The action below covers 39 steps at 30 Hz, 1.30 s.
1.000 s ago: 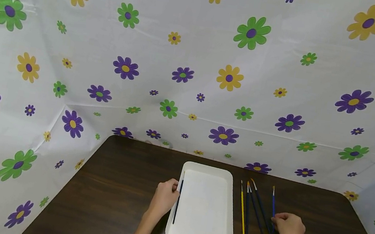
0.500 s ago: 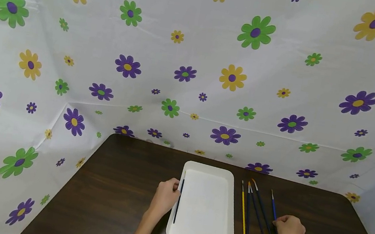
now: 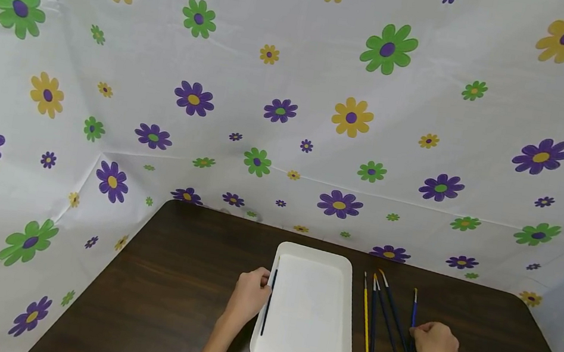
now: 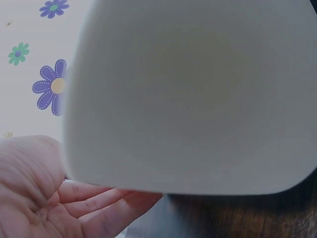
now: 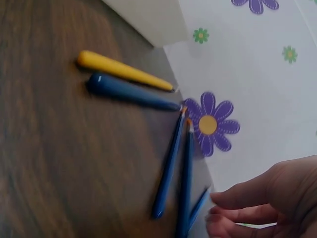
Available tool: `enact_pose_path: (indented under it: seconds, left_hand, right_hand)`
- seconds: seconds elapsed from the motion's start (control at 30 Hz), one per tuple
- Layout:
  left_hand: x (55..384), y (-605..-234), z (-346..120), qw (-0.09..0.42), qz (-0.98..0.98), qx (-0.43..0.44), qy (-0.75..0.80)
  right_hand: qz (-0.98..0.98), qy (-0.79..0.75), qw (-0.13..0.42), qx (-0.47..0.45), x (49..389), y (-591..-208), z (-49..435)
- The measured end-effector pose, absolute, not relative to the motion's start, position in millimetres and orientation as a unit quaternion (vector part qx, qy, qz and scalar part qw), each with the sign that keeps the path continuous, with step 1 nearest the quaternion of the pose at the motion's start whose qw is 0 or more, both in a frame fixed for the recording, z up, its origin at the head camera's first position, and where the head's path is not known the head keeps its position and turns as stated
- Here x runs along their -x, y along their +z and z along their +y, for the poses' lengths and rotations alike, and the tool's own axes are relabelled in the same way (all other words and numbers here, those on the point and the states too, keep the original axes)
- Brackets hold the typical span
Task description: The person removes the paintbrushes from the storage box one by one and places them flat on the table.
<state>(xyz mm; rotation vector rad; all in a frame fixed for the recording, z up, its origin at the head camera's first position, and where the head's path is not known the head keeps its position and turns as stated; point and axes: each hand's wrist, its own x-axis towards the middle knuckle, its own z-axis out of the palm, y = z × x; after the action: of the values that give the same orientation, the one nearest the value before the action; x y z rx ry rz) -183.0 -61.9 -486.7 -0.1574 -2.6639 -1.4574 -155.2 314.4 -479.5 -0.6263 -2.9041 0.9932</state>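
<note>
My left hand grips the left rim of a white rectangular tray. In the left wrist view its fingers lie along the tray wall, and the thumb is hidden. A thin dark paintbrush lies lengthwise inside the tray, by its left side. To the right, my right hand pinches a blue paintbrush between thumb and fingertips, bristles pointing away from me. The brush's lower end is hidden behind the hand. Just left of that hand, several dark blue paintbrushes lie fanned out.
A yellow paintbrush lies between the tray and the blue brushes. All rest on a dark brown wooden table. A white flowered sheet hangs behind and beside the table.
The blue paintbrush in my right hand has slid slightly toward me; its tip leaned left, then swung back upright. My left hand and the tray have stayed put.
</note>
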Motion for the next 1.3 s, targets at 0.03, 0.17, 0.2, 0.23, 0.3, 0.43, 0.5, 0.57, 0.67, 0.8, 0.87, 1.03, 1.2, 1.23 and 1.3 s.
enact_pose_path:
  seconds: [0.03, 0.17, 0.2, 0.23, 0.3, 0.43, 0.5, 0.57, 0.67, 0.8, 0.87, 1.03, 1.2, 1.23, 1.3]
  left_hand:
    - [183, -487, -62, 0.049, -0.875, 0.052, -0.479]
    - [183, -486, -63, 0.047, -0.874, 0.051, -0.481]
    - [183, -486, -63, 0.047, -0.874, 0.051, -0.480]
    - [183, -486, -63, 0.046, -0.875, 0.051, -0.480]
    - [183, -486, -63, 0.045, -0.876, 0.050, -0.478]
    - [183, -487, -64, 0.047, -0.877, 0.050, -0.476]
    - [184, -487, -65, 0.048, -0.877, 0.050, -0.476]
    - [184, -487, -65, 0.049, -0.876, 0.052, -0.477]
    - [184, -487, -65, 0.049, -0.874, 0.053, -0.480]
    - [184, -486, -64, 0.043, -0.872, 0.051, -0.485]
    - [184, -486, -64, 0.040, -0.871, 0.052, -0.486]
    - [184, -486, -63, 0.045, -0.874, 0.055, -0.481]
    - [184, -486, -64, 0.050, -0.874, 0.056, -0.480]
    - [184, -487, -64, 0.050, -0.874, 0.055, -0.480]
    - [184, -487, -64, 0.048, -0.873, 0.053, -0.482]
  right_hand:
    - [-0.929, 0.314, 0.019, 0.196, 155, -477, 311]
    - [-0.925, 0.319, 0.091, 0.183, 156, -469, 294]
    - [-0.923, 0.323, 0.110, 0.178, 157, -467, 289]
    - [-0.920, 0.327, 0.127, 0.173, 157, -465, 283]
    - [-0.914, 0.338, 0.156, 0.161, 157, -461, 272]
    - [-0.901, 0.362, 0.205, 0.124, 159, -453, 245]
    - [-0.894, 0.379, 0.214, 0.109, 159, -449, 229]
    - [-0.887, 0.399, 0.212, 0.097, 158, -445, 213]
    - [-0.880, 0.421, 0.201, 0.087, 158, -442, 192]
    - [-0.876, 0.438, 0.192, 0.072, 158, -443, 171]
    - [-0.875, 0.442, 0.186, 0.067, 159, -446, 164]
    - [-0.875, 0.452, 0.166, 0.057, 163, -455, 147]
    - [-0.873, 0.462, 0.150, 0.041, 170, -467, 126]
    - [-0.872, 0.465, 0.146, 0.037, 172, -469, 121]
    - [-0.872, 0.467, 0.142, 0.029, 175, -475, 111]
